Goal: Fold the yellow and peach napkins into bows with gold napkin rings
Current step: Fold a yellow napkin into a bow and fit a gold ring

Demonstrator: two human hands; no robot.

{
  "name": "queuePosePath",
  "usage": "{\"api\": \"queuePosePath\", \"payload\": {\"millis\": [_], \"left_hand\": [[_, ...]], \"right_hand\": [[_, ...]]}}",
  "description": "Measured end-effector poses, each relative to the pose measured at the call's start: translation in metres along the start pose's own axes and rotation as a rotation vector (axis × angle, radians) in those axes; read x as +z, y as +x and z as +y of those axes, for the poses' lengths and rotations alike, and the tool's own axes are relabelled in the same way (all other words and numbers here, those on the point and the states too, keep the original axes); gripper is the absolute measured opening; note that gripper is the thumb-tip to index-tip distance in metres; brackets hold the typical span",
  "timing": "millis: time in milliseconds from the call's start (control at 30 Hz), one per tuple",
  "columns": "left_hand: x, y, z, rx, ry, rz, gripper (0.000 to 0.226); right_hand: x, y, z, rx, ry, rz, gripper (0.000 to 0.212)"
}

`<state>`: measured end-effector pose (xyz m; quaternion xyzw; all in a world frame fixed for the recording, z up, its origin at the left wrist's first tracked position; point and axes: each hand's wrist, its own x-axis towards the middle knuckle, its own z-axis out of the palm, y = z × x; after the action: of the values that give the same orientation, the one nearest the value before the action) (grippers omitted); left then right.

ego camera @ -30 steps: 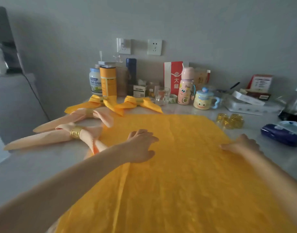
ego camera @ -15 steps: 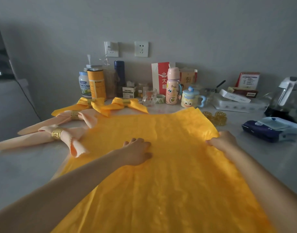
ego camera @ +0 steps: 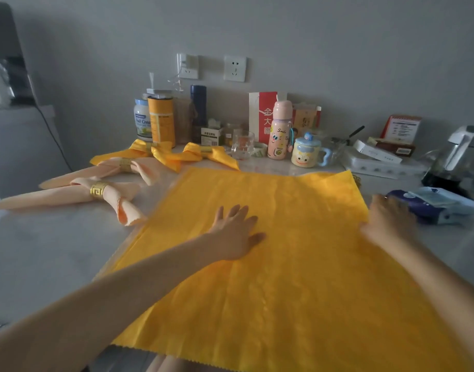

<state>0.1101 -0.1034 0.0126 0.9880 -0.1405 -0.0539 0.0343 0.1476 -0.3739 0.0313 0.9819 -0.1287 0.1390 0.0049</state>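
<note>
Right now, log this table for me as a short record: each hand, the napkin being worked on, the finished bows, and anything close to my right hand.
left hand: flat, fingers spread, pressing the middle of the open yellow napkin
right hand: at the napkin's right edge; blurred, hold unclear
open yellow napkin: spread flat, not yet folded
finished bows: two yellow bows at the back, two peach bows nearer, all left of the napkin
gold napkin ring: one around each bow's middle
beside right hand: blue tissue pack
</note>
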Motion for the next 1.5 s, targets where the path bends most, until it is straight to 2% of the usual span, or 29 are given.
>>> {"api": "queuePosePath", "payload": {"millis": [67, 167, 233, 333, 433, 467, 567, 633, 700, 767, 800, 900, 933, 1033, 1067, 1100, 1133, 1167, 1233, 1267, 1300, 1333, 1367, 1433, 1467, 1500], "left_hand": [[0.005, -0.029, 0.032, 0.044, -0.094, -0.026, 0.073], [0.017, -0.065, 0.071, 0.116, -0.187, -0.173, 0.087], [0.026, -0.068, 0.074, 0.139, -0.149, -0.182, 0.088], [0.030, -0.063, 0.062, 0.158, -0.123, -0.115, 0.075], [0.026, -0.060, 0.053, 0.205, -0.078, -0.017, 0.051], [0.025, -0.056, 0.047, 0.226, -0.114, 0.014, 0.045], [0.010, -0.049, 0.031, 0.254, -0.495, -0.015, 0.037], [-0.007, -0.048, 0.014, 0.198, -0.713, -0.081, 0.028], [-0.023, -0.051, -0.004, 0.057, -0.891, -0.181, 0.026], [-0.033, -0.054, -0.022, -0.063, -0.969, -0.263, 0.033], [-0.033, -0.052, -0.030, -0.100, -0.951, -0.274, 0.038], [-0.035, -0.051, -0.043, -0.168, -0.907, -0.299, 0.039], [-0.035, -0.052, -0.047, -0.169, -0.904, -0.354, 0.036], [-0.037, -0.052, -0.061, -0.099, -0.818, -0.606, 0.031], [-0.036, -0.050, -0.064, -0.089, -0.755, -0.632, 0.030], [-0.036, -0.047, -0.066, -0.091, -0.668, -0.586, 0.030], [-0.035, -0.043, -0.068, -0.100, -0.565, -0.445, 0.030], [-0.032, -0.037, -0.071, -0.122, -0.458, -0.235, 0.029], [-0.026, -0.032, -0.073, -0.200, -0.344, 0.224, 0.027], [-0.024, -0.036, -0.072, -0.198, -0.316, 0.372, 0.030], [-0.025, -0.043, -0.067, -0.133, -0.268, 0.420, 0.035], [-0.025, -0.049, -0.065, -0.047, -0.219, 0.353, 0.041], [-0.025, -0.054, -0.062, 0.052, -0.215, 0.239, 0.048], [-0.022, -0.064, -0.052, 0.133, -0.249, -0.088, 0.063], [-0.019, -0.065, -0.051, 0.139, -0.254, -0.196, 0.065], [-0.017, -0.065, -0.051, 0.154, -0.226, -0.227, 0.063]], "right_hand": [[-0.001, -0.002, -0.009, -0.161, 0.110, 0.015, 0.053], [0.001, -0.010, -0.027, -0.320, 0.470, -0.176, 0.045], [0.004, -0.018, -0.036, -0.397, 0.547, -0.276, 0.038], [0.006, -0.028, -0.044, -0.483, 0.606, -0.318, 0.028], [0.003, -0.036, -0.045, -0.521, 0.652, -0.362, 0.023], [0.001, -0.039, -0.045, -0.526, 0.678, -0.394, 0.021], [-0.011, -0.048, -0.044, -0.526, 0.743, -0.524, 0.018], [-0.025, -0.053, -0.040, -0.523, 0.765, -0.650, 0.027], [-0.043, -0.056, -0.032, -0.556, 0.804, -0.811, 0.051], [-0.057, -0.055, -0.025, -0.609, 0.772, -0.925, 0.072], [-0.059, -0.052, -0.022, -0.625, 0.719, -0.937, 0.073], [-0.059, -0.046, -0.021, -0.670, 0.553, -0.833, 0.035], [-0.060, -0.045, -0.024, -0.675, 0.504, -0.865, 0.027], [-0.064, -0.043, -0.034, -0.656, 0.379, -1.203, 0.014], [-0.065, -0.042, -0.040, -0.649, 0.376, -1.268, 0.014], [-0.063, -0.039, -0.049, -0.635, 0.396, -1.265, 0.017], [-0.060, -0.038, -0.058, -0.609, 0.444, -1.195, 0.023], [-0.054, -0.033, -0.067, -0.576, 0.491, -1.063, 0.031], [-0.040, -0.022, -0.081, -0.498, 0.526, -0.693, 0.048], [-0.034, -0.019, -0.087, -0.469, 0.513, -0.530, 0.049], [-0.031, -0.018, -0.088, -0.460, 0.518, -0.426, 0.045], [-0.028, -0.018, -0.089, -0.464, 0.569, -0.410, 0.037], [-0.026, -0.018, -0.088, -0.489, 0.622, -0.468, 0.036], [-0.023, -0.027, -0.086, -0.595, 0.579, -0.647, 0.053], [-0.021, -0.032, -0.085, -0.654, 0.499, -0.702, 0.060], [-0.019, -0.036, -0.085, -0.705, 0.441, -0.721, 0.064]]}}
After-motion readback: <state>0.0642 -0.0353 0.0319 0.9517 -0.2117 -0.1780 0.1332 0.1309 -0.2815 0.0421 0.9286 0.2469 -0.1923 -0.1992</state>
